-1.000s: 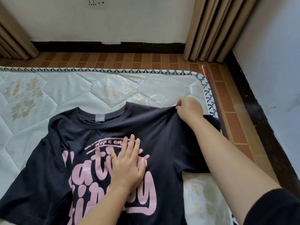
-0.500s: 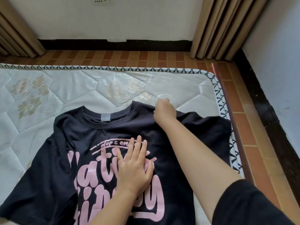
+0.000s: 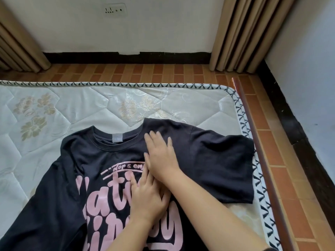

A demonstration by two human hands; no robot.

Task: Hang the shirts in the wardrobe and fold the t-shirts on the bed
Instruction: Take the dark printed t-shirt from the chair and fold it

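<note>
Black t-shirt (image 3: 217, 160) lies front-up and unfolded on the bed (image 3: 72, 109), collar pointing away from me. A grey label (image 3: 117, 137) shows inside the neck. Pink lettering (image 3: 101, 201) runs across the chest, partly covered by the hands.

Right hand (image 3: 161, 156) lies flat on the upper chest just below the collar, fingers straight and spread, pressing the cloth. I read its grip as fully open, nothing held. Left hand (image 3: 146, 198) lies flat on the lettering lower down, fingers straight too, grip open, nothing held. Its fingertips run under the right wrist, so the two hands touch.

The sleeve on my right spreads out toward the mattress edge and reaches the patterned piping. The sleeve on my left slants down and runs off the bottom of the view.

The mattress is quilted white with a floral print. A wooden rail (image 3: 254, 142) runs along its right side. Beyond the bed there is brick-pattern floor (image 3: 145, 73). Beige curtains (image 3: 244, 33) hang at both corners, and a socket (image 3: 115, 9) sits on the white wall.
</note>
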